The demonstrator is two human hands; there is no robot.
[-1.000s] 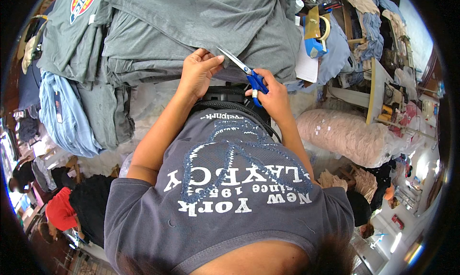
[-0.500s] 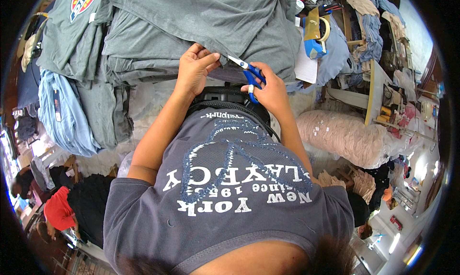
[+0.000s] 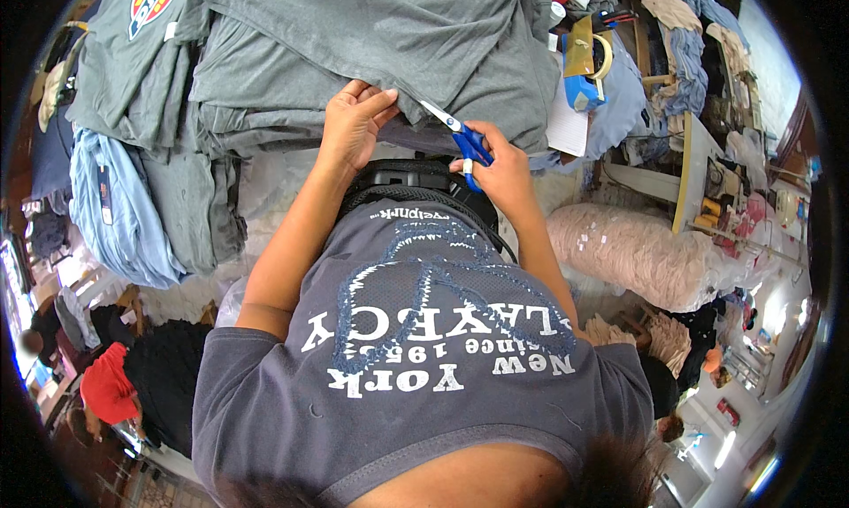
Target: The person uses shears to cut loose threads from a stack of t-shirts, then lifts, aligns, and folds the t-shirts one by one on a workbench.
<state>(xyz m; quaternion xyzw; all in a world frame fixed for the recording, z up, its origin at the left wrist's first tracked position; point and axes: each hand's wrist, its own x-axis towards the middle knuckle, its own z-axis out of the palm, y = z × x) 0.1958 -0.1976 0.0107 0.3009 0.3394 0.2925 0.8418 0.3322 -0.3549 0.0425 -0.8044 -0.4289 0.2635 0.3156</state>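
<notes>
A grey fabric garment [image 3: 354, 30] lies spread over the pile in front of me. My left hand [image 3: 352, 126] is at its near edge, thumb and fingertips pinched together on the cloth. In my right hand [image 3: 500, 165] is a pair of scissors [image 3: 470, 145] with blue handles, the fingers through and around the loops. The pale blades point up and left, their tips close to the garment's hanging edge, a short way right of my left fingertips. Whether the blades touch the cloth I cannot tell.
A blue tape dispenser [image 3: 584, 92] stands at the right of the pile, beside white paper [image 3: 568, 129]. Folded light blue garments [image 3: 128, 216] hang at the left. A plastic-wrapped beige bundle [image 3: 628, 247] lies at the right. A person in red [image 3: 110, 384] is at the lower left.
My left hand has shifted slightly left, away from the scissors. The scissors have moved a little right and down, and more of their blades shows.
</notes>
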